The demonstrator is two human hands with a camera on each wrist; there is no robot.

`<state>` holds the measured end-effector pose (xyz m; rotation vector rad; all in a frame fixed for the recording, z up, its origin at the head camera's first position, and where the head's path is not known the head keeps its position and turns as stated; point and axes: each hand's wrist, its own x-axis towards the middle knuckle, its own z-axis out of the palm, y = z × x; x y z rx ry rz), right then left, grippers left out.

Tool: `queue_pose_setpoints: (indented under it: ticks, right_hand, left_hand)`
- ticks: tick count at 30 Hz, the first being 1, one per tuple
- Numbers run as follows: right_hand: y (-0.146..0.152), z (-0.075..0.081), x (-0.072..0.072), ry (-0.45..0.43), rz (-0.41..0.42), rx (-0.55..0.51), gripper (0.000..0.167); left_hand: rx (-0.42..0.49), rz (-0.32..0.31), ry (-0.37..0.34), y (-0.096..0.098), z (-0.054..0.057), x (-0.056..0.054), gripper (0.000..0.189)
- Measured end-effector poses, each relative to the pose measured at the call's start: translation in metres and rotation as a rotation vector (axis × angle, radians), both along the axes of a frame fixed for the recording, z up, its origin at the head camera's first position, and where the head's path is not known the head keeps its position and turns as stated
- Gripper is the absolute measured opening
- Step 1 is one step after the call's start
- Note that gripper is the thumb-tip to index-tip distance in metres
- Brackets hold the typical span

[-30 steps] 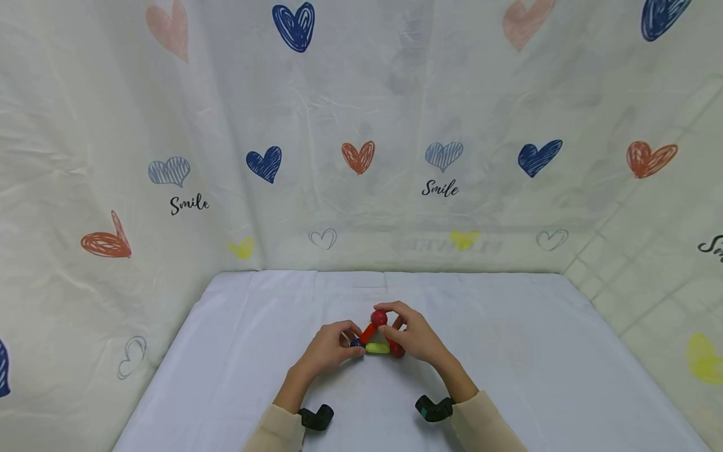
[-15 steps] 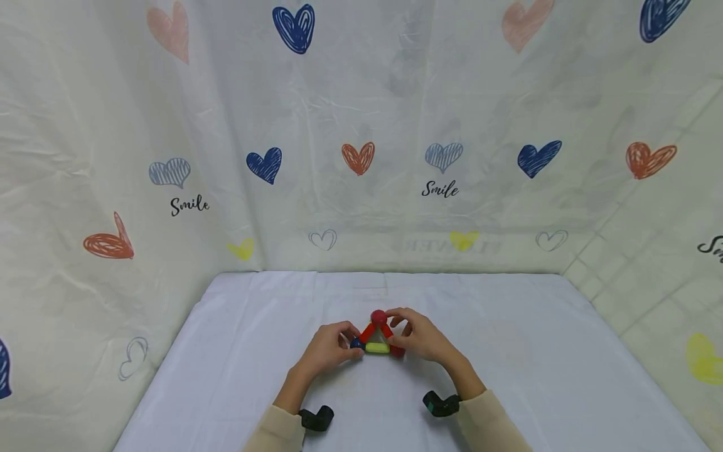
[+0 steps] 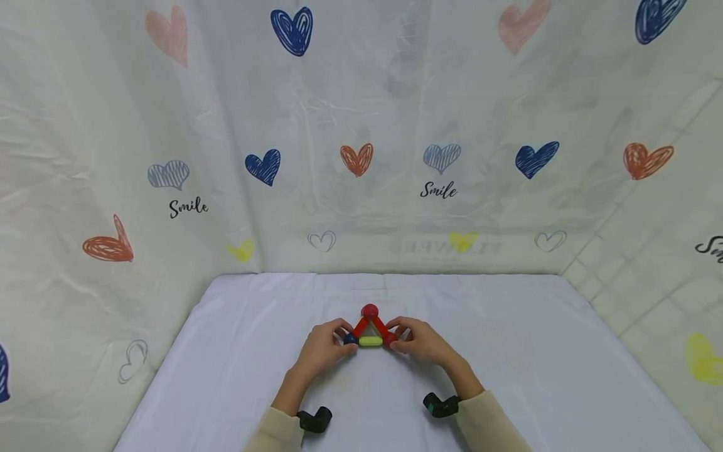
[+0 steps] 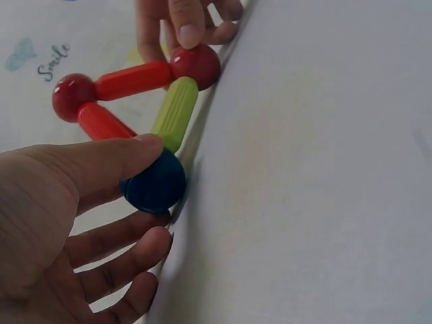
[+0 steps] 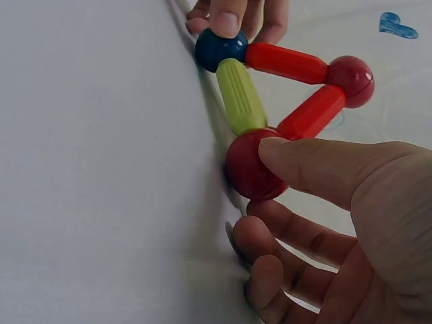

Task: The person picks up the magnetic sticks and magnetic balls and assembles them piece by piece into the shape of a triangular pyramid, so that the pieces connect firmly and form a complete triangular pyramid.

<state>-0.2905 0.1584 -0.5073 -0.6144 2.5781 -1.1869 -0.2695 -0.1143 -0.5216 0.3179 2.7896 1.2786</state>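
Note:
A triangle of magnetic sticks and balls stands on the white tabletop between both hands. Its bottom side is a yellow-green stick (image 3: 370, 341), and two red sticks (image 3: 360, 327) rise to a red ball (image 3: 369, 312) at the top. At the lower left corner, a blue ball (image 4: 156, 182) is pinched between thumb and fingers of my left hand (image 3: 323, 345). My right hand (image 3: 425, 342) pinches the other red ball (image 5: 255, 165), at the lower right corner. No hand touches the top ball. Fingers partly hide both lower balls in the head view.
White cloth covers the table (image 3: 508, 364). Behind it hangs a pale curtain (image 3: 361, 207) printed with hearts and "Smile". A black wrist camera (image 3: 315, 420) sits on the left wrist, another camera (image 3: 440, 405) on the right.
My right hand has left the top red ball and come down to the lower right red ball. The triangle has shifted slightly left and away from me; my left hand has stayed on the blue ball.

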Motion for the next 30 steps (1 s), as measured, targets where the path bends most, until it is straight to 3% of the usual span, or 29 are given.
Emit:
queue_pose_setpoints:
  ticks: [5,13,30]
  right_hand:
    - [-0.004,-0.002,0.002,-0.003,-0.057,0.01,0.029]
    - [-0.013,-0.002,0.005,-0.041,-0.163,0.058,0.029]
    - [-0.015,-0.001,0.006,-0.101,-0.147,0.005,0.039]
  left_hand:
    - [-0.022,-0.009,0.007,-0.004,-0.001,-0.002,0.03]
    - [0.013,0.028,0.033,-0.004,-0.004,-0.003,0.03]
    - [0.017,0.065,0.034,-0.006,-0.005,-0.004,0.031]
